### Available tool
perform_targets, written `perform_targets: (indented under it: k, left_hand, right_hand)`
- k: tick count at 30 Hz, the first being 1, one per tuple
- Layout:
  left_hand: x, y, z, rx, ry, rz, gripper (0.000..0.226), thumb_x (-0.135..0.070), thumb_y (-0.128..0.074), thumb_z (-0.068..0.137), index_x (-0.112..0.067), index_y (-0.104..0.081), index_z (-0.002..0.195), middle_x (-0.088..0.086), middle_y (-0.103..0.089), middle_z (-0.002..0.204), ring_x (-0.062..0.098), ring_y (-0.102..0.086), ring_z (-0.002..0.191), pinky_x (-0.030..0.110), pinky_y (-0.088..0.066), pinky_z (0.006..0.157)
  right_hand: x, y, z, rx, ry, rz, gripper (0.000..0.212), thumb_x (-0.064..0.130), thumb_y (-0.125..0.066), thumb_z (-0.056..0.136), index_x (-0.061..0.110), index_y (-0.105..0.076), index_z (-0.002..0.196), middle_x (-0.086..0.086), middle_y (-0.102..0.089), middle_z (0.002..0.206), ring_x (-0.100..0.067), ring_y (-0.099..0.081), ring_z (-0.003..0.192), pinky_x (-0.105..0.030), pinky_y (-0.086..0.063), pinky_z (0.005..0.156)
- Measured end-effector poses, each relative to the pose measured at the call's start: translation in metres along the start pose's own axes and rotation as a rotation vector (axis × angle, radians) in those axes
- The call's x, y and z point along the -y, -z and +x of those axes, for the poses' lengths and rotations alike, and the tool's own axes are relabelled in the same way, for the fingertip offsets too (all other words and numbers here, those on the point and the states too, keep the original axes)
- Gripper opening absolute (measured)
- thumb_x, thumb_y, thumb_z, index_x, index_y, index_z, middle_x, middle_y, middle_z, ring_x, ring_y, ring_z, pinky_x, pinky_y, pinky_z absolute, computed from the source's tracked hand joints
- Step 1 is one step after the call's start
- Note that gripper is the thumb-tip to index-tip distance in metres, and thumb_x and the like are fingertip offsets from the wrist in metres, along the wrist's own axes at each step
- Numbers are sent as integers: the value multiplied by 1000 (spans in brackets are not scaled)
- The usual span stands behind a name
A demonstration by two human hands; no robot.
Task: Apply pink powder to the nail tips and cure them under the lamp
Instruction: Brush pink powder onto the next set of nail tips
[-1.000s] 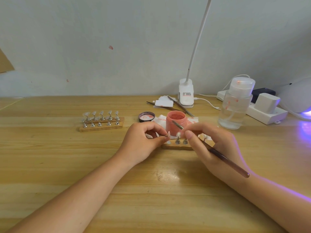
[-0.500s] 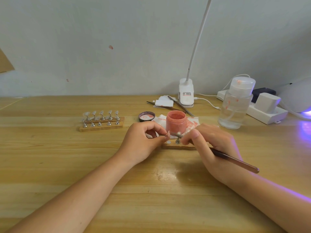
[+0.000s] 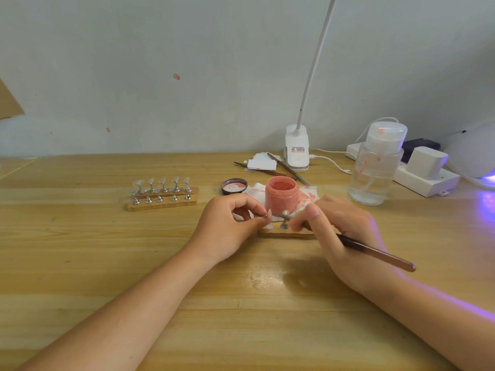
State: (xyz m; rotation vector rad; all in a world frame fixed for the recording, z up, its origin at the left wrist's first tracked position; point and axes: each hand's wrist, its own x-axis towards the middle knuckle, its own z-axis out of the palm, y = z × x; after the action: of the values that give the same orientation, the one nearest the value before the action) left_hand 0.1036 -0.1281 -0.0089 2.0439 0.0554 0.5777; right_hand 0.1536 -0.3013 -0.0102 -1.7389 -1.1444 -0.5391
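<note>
The nail tip (image 3: 269, 213), pale pink on a small metal stand, sits pinched in the grip of the left hand (image 3: 230, 226), thumb and forefinger closed on it, near the counter's (image 3: 80, 263) centre. Just at its 3 o'clock a wooden holder strip (image 3: 286, 233) carries one upright metal peg (image 3: 285, 220). The right hand (image 3: 345, 236), blurred, rests over that strip with its fingers curled around a brown brush (image 3: 380, 254), whose handle points to 4 o'clock. At 12 o'clock from the strip stands the open pink powder jar (image 3: 281, 195) on a stained tissue (image 3: 308, 195), its lid (image 3: 234, 186) at 9 o'clock of the jar. Farther at 9 o'clock lies a second rack of clear tips (image 3: 162, 192). A clear pump bottle (image 3: 376, 167) stands at 2 o'clock, and the curing lamp (image 3: 474, 156) glows violet at the right edge.
</note>
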Motion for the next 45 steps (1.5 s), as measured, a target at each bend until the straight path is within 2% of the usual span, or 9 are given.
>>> perform_targets:
  k: [6, 10, 14, 23, 28, 33, 38, 41, 45]
  left_hand:
    - [0, 0, 0, 5, 3, -7, 25, -9, -76, 70, -28, -63, 61, -6, -63, 65, 0, -45, 53, 11, -36, 52]
    - [-1, 0, 0, 5, 16, -11, 24, -10, -76, 71, -28, -63, 61, -17, -58, 54, -1, -44, 51, 9, -35, 51]
    - [-1, 0, 0, 7, 11, -12, 22, -10, -75, 71, -26, -62, 62, -6, -62, 64, -1, -45, 52, 10, -36, 52]
    - [-1, 0, -1, 7, 22, -9, 22, -8, -75, 71, -25, -63, 63, -12, -60, 59, -1, -45, 50, 10, -36, 51]
    - [-3, 0, -1, 2, 12, -1, 24, -7, -75, 70, -26, -62, 62, 0, -66, 69, 0, -46, 54, 11, -37, 52]
    - [-4, 1, -2, 7, 25, -42, 23, -10, -75, 72, -28, -64, 62, -21, -62, 57, -4, -50, 52, 7, -37, 53]
    - [-6, 1, -2, 14, -11, -59, 22, -8, -73, 73, -29, -69, 67, -6, -69, 71, 19, -60, 67, 26, -47, 62]
    - [-8, 1, -2, 45, -36, -38, 16, -8, -73, 72, -24, -71, 72, -11, -65, 72, 3, -51, 58, 8, -37, 53]
    - [-6, 0, -1, 59, 10, -11, 17, -11, -76, 70, -27, -71, 71, -8, -64, 61, 0, -43, 52, 7, -32, 51]
  right_hand:
    - [1, 0, 0, 14, 24, 13, 49, 36, -36, 95, 14, -68, 64, 18, -55, 62, -3, -51, 62, -19, -37, 68]
    - [0, -1, 1, 4, 0, -24, 40, 31, -40, 91, 16, -70, 70, 11, -63, 67, -9, -56, 66, -26, -40, 69]
    - [0, -1, -1, 17, 32, -14, 48, 37, -36, 95, 17, -69, 66, 14, -59, 62, -8, -54, 62, -27, -40, 68]
    - [0, 0, 0, -14, 8, -16, 42, 33, -39, 93, 17, -70, 69, 12, -63, 65, -9, -56, 65, -29, -41, 68]
    - [1, 0, -1, 51, 3, 0, 48, 37, -37, 93, 17, -69, 64, 12, -62, 61, -5, -55, 62, -29, -40, 71]
    - [4, 4, 1, -108, -89, 133, 37, 32, -37, 92, 22, -64, 69, 10, -63, 68, -6, -59, 70, -28, -44, 69]
    - [2, 5, 2, -158, -218, 200, 33, 32, -42, 93, 21, -65, 74, 6, -66, 75, -10, -62, 79, -27, -48, 74]
    - [1, 5, 3, -171, -263, 227, 34, 27, -40, 92, 17, -66, 72, 8, -65, 72, -7, -62, 77, -18, -45, 73]
    - [0, 4, 4, -156, -268, 221, 35, 28, -41, 93, 15, -66, 71, 6, -64, 70, -7, -62, 75, -20, -47, 72]
